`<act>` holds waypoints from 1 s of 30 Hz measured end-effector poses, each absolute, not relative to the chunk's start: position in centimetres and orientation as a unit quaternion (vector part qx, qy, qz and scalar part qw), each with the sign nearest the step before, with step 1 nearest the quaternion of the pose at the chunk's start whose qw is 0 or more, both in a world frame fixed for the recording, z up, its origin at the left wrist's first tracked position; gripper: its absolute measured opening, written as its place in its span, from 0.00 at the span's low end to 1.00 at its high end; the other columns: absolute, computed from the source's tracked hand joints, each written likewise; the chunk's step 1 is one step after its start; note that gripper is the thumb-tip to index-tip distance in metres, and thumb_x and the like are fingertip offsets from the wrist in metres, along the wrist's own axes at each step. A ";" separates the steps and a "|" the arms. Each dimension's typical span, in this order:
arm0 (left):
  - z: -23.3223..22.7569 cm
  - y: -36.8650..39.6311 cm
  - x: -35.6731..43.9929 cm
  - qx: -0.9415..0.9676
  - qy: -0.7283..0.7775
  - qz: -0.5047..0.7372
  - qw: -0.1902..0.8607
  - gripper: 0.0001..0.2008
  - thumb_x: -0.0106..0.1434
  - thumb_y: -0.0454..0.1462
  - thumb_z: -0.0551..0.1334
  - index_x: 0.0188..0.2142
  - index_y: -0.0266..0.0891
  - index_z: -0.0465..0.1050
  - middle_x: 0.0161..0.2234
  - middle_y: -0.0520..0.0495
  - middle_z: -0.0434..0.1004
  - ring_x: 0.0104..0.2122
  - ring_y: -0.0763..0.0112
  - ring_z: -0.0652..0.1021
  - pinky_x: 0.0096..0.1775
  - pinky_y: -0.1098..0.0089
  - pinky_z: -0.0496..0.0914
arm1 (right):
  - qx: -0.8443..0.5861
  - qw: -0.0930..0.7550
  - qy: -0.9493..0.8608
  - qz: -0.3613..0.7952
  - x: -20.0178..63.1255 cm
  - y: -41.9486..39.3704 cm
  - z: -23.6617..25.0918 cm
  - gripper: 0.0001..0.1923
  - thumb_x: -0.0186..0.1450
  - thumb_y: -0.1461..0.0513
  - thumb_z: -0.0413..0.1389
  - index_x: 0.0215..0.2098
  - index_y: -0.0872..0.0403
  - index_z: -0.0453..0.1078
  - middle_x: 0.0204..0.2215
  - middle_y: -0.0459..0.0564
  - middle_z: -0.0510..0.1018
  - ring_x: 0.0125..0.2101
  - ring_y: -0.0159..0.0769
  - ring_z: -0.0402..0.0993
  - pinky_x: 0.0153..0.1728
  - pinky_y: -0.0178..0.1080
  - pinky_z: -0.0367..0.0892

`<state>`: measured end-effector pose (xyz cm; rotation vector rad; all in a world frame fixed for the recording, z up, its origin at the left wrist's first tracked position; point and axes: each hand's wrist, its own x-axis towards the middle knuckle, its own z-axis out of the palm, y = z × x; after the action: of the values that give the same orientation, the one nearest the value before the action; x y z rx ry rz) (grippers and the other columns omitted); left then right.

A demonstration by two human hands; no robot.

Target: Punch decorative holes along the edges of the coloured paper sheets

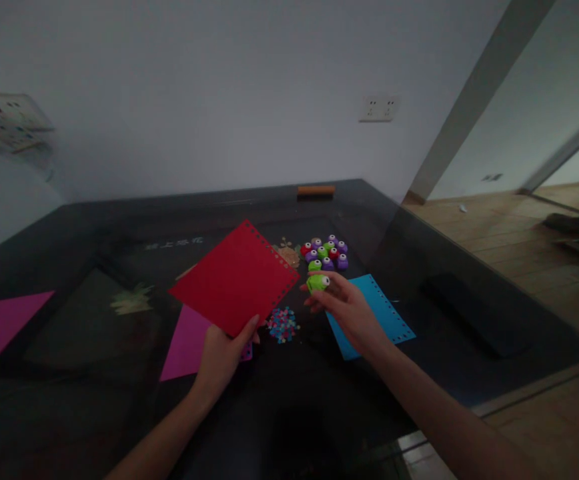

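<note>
A person is sitting or standing, which of the two the view is not showing, at a dark, glossy table [259, 413], with both hands working above its middle. The left hand [227, 350] is gripping a red sheet [234, 280] by its lower corner, the thumb pressing on top and the fingers curling beneath, while the sheet is tilting above the tabletop and showing rows of small holes along its two right-hand edges. The right hand [347, 303] is pinching a small green figure [317, 283] with a single white eye, thumb and fingers closing around it just beside the sheet's right corner; whether the two are touching, one cannot tell. Below and between the hands, a heap of colored confetti [283, 325] is lying on the table. Just beyond the green figure, a cluster of one-eyed figures [323, 252] in red, purple and green is standing close together, next to a golden flower design [288, 255]. A pink sheet [184, 350] is lying partly hidden under the red one, and another pink piece [9, 327] is showing at the far left. Behind the right wrist, a blue sheet [382, 307] is lying with holes lining its edge. At the table's far side, a brown cylinder [315, 191] is resting near the pale wall [219, 100].
</note>
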<state>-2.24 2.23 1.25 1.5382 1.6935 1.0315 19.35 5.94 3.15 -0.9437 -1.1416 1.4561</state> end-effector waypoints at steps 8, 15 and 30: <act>0.3 1.8 -1.8 0.597 0.631 0.376 0.323 0.21 0.57 0.48 0.58 0.15 0.38 0.71 0.17 0.48 0.74 0.20 0.69 0.72 0.25 0.72 0.65 | -0.435 0.596 -0.493 0.461 25.1 10.5 4.5 0.23 0.52 0.57 0.63 0.45 0.51 0.69 0.33 0.47 0.76 0.31 0.34 0.74 0.35 0.40 0.70; 0.1 1.9 -1.7 0.604 0.631 0.373 0.313 0.22 0.56 0.50 0.57 0.15 0.38 0.71 0.18 0.47 0.74 0.20 0.67 0.73 0.28 0.70 0.66 | -0.557 0.554 -0.547 0.288 30.3 18.8 0.2 0.18 0.51 0.56 0.59 0.38 0.55 0.69 0.31 0.49 0.76 0.30 0.37 0.73 0.32 0.41 0.70; -0.7 2.2 -1.9 0.616 0.634 0.347 0.313 0.21 0.57 0.48 0.57 0.14 0.40 0.70 0.18 0.49 0.74 0.21 0.67 0.74 0.30 0.70 0.69 | -0.684 0.309 -0.659 0.050 31.1 21.0 -3.4 0.15 0.55 0.56 0.59 0.36 0.59 0.73 0.33 0.56 0.75 0.33 0.41 0.70 0.35 0.40 0.65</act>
<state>-1.93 2.17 -0.65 1.6248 1.6731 0.9151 31.05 20.98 -3.38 -1.8076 -1.7407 0.1317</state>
